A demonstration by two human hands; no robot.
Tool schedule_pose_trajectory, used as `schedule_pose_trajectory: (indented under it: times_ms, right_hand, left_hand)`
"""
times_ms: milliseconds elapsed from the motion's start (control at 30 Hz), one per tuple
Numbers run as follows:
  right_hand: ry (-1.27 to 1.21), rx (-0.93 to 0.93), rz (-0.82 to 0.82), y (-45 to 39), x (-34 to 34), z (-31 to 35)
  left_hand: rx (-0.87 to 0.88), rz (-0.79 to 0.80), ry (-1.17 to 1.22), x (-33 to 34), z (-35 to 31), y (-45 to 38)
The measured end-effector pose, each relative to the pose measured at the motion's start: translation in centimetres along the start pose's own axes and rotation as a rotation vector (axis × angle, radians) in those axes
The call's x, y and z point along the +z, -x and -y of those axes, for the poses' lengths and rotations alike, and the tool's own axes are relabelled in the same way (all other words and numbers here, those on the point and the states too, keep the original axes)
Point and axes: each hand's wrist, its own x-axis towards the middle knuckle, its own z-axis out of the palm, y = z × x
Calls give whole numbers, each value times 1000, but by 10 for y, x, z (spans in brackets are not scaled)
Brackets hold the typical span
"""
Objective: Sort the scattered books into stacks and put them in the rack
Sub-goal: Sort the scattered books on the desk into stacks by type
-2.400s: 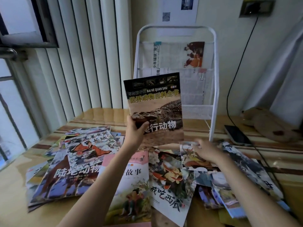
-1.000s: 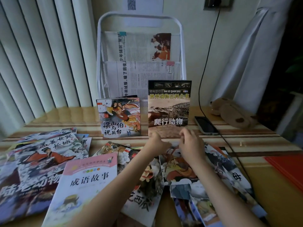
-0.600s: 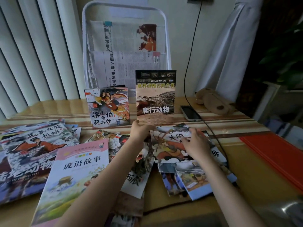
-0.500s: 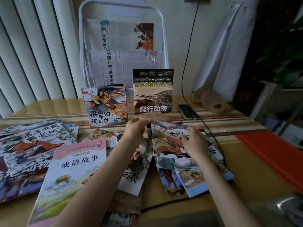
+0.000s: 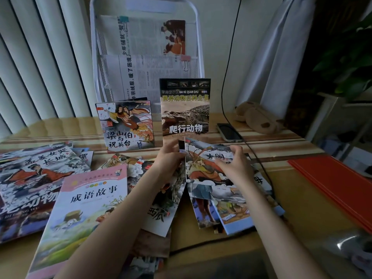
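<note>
A white wire rack (image 5: 196, 35) stands at the back of the table with newspapers clipped in it. Two books stand upright in its bottom tier: a crocodile reptile book (image 5: 185, 109) and a smaller illustrated book (image 5: 125, 125) to its left. In front of them both my hands hold a Monkey King picture book (image 5: 201, 166), its far edge tilted up off the pile. My left hand (image 5: 171, 156) grips its left edge and my right hand (image 5: 233, 162) holds its right side. More books lie scattered flat, among them a pink-topped idiom story book (image 5: 88, 200).
A phone (image 5: 229, 132) with a black cable lies right of the rack, beside a brown plush item (image 5: 257, 117). A red folder (image 5: 334, 184) lies at the table's right edge. A pile of books (image 5: 36, 178) covers the left side. Vertical blinds hang behind.
The reptile book went from my left hand into the rack and stands there. Both hands then came down onto the Monkey King book and lifted its far edge.
</note>
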Motion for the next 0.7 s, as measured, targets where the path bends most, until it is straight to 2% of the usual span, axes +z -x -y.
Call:
schedule_pose_trajectory:
  times_ms: [100,233,300,400,467,567,700]
  right_hand:
    - [-21,20,-3,-6,-1,0]
    - [-182,-56,-199,-11,1,-3]
    - [-200,-153,-314,-14,2,1]
    - [-295,-241,-383,-22,6,10]
    - [-403,-226,-409,-28,8,13]
    - [-582,-198,-491,-35,11,21]
    - [-735,-142,-547,-42,19,31]
  left_hand:
    - [71,-2,-154,2,-2,-5]
    - [116,-69,-188,5,2,-19]
    - [216,-96,-378,6,8,-31]
    - [380,-137,-779,8,12,-38]
    - [384,-167,-854,7,12,-41]
    - [293,-223,-692,5,5,-39]
    - [19,-13,-247,18,-6,-29]
